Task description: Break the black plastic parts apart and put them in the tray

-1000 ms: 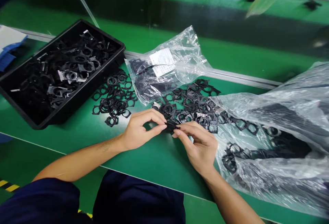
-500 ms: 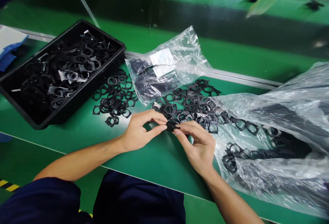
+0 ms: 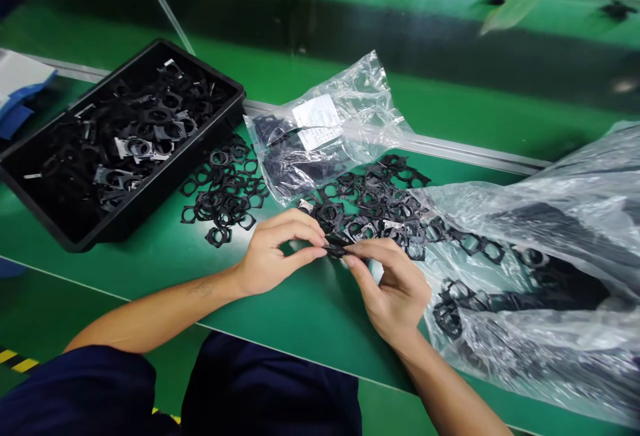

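Observation:
My left hand (image 3: 273,253) and my right hand (image 3: 395,289) meet over the green bench, both pinching one small black plastic part (image 3: 334,249) between thumb and fingertips. Just behind them lies a loose pile of black ring-shaped parts (image 3: 373,203). A second, smaller pile of black rings (image 3: 223,186) lies to the left of my left hand. A black tray (image 3: 150,189) at the far left holds many more black parts, some with pale faces.
A small clear bag with white labels (image 3: 325,133) holds black parts behind the piles. A large clear bag (image 3: 540,269) with more parts spreads over the right side. A metal rail (image 3: 475,153) borders the bench; a green conveyor runs beyond it.
My hands stay together on the small black part; the right hand's fingers have shifted slightly down and right while working it. Nothing else has moved.

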{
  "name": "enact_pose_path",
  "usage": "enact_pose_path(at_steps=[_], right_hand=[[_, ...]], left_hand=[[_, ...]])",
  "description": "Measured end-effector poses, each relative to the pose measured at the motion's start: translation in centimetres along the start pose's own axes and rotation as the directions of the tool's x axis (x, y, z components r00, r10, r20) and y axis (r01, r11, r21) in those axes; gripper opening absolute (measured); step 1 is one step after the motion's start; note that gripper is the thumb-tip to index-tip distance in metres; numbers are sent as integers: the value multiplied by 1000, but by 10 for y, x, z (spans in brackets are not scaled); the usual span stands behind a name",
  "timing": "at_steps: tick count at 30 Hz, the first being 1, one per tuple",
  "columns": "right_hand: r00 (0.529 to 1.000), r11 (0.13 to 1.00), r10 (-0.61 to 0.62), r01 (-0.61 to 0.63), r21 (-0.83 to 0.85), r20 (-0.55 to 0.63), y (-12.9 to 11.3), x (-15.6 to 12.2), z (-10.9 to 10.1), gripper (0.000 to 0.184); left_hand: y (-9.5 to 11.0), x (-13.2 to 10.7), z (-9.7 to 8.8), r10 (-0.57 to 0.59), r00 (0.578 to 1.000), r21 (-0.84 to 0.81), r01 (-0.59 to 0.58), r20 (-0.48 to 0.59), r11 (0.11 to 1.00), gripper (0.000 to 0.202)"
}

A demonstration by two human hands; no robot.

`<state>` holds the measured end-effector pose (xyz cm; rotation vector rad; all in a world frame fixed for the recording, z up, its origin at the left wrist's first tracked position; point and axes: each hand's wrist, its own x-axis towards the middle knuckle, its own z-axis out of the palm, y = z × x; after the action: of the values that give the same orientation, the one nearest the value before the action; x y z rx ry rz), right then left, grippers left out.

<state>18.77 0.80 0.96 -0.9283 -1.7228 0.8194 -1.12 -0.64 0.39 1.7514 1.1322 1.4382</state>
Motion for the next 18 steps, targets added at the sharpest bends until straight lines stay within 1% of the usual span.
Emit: enact_pose_path(at_steps=[3, 8, 11, 15, 18], right_hand=[[999, 999, -42, 42, -7, 7, 1, 0, 1, 23], [997, 998, -65, 66, -12, 36, 1, -1, 1, 23], [996, 997, -79, 79, -12, 51, 2, -1, 0, 23], [995, 997, -67, 69, -17, 70, 1, 0, 0, 22], [997, 1000, -25, 24, 9, 79, -1, 0, 0, 20]], left_hand=[[1, -1, 1, 12, 1000, -6, -12, 4, 1000, 6], [1, 0, 1, 11, 1000, -10, -11, -8, 1000, 7], [1, 1, -1, 28, 1000, 4, -28, 4, 1000, 8], [2, 1, -2, 82, 996, 61, -84, 33, 995, 8], [4, -2, 0, 98, 993, 95, -103, 59, 990, 7]])
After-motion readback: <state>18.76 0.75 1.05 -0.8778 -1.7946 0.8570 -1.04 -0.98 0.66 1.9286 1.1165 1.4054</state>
